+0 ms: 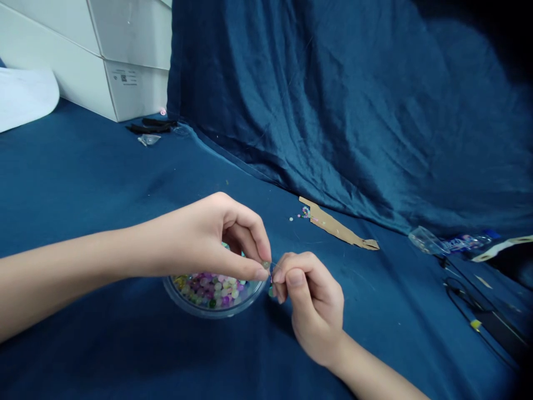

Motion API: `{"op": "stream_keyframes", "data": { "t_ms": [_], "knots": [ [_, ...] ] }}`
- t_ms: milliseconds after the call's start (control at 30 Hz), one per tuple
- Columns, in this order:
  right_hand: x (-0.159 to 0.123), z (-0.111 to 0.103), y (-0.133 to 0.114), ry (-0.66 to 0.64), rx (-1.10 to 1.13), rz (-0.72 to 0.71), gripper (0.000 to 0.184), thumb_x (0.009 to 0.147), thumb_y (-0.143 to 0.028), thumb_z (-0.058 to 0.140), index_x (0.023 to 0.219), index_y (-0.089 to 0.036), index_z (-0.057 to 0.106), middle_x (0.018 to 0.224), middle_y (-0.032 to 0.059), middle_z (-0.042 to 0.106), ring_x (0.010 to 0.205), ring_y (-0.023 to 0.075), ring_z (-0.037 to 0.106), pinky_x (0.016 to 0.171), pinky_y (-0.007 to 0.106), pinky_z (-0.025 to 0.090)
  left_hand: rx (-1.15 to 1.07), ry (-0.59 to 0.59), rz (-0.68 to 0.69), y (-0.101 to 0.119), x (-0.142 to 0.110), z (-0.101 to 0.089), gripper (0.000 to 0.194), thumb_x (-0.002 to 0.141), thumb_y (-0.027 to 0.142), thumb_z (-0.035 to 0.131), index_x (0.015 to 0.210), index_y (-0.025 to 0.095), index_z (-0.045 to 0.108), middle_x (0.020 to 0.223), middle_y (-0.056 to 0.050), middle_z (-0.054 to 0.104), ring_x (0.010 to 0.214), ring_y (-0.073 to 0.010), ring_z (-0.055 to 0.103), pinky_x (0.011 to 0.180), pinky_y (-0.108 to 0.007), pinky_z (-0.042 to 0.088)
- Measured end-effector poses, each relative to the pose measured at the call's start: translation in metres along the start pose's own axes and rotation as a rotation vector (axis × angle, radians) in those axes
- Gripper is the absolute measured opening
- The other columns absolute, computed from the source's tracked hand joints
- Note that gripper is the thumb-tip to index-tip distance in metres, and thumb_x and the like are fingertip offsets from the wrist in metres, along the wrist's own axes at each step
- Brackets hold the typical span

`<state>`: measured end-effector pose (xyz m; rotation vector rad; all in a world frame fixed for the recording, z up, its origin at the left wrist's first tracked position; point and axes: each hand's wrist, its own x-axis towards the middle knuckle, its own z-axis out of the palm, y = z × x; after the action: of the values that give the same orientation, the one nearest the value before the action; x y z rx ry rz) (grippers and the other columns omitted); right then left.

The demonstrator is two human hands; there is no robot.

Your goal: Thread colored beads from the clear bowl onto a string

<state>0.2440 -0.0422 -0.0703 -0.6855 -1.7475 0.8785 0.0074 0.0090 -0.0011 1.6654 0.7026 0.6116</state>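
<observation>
My left hand (216, 239) reaches over a clear round bowl (216, 312) of beads and pinches a small pale greenish bead (265, 265) between thumb and forefinger. Close beside it on the right, my right hand (312, 300) is closed, its thumb pressed against the forefinger on a thin string. Only a short stretch of that string shows between the hands. A few beads (272, 290) hang at the right fingertips, partly hidden by them. The beads in the bowl (208, 289) are purple, pink, yellow, pale and dark green; my left hand covers the bowl's far side.
A torn cardboard strip (341, 230) lies beyond my hands, with several loose beads (306, 212) at its left end. To the right are a clear plastic bottle (458, 243) and black cables (462, 289). White boxes (137, 89) stand back left, near a blue curtain (333, 100).
</observation>
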Motion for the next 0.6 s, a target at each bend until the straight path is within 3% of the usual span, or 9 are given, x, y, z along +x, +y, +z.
{"op": "stream_keyframes", "data": {
  "t_ms": [433,600],
  "knots": [
    [-0.0005,0.0003,0.0016,0.014,-0.003,0.018,0.018,0.115,-0.024,0.055,0.102,-0.025,0.068,0.074,-0.004,0.057,0.065,0.0122,0.052,0.063,0.028,0.043,-0.043,-0.034,0.011,-0.0051,0.0018,-0.0016,0.013,0.084,0.025,0.088,0.093,0.018,0.081,0.089,-0.001,0.088,0.083,-0.0165,0.083,0.072,-0.016,0.061],
    [0.0,0.0011,0.0004,0.015,0.004,0.016,0.02,0.115,-0.024,0.054,0.101,-0.024,0.068,0.074,-0.0037,0.056,0.065,0.0125,0.053,0.063,0.028,0.043,-0.017,0.009,-0.044,0.0026,-0.0014,0.0013,0.012,0.084,0.022,0.088,0.093,0.017,0.081,0.089,-0.001,0.087,0.085,-0.0166,0.083,0.073,-0.015,0.061]
  ]
}}
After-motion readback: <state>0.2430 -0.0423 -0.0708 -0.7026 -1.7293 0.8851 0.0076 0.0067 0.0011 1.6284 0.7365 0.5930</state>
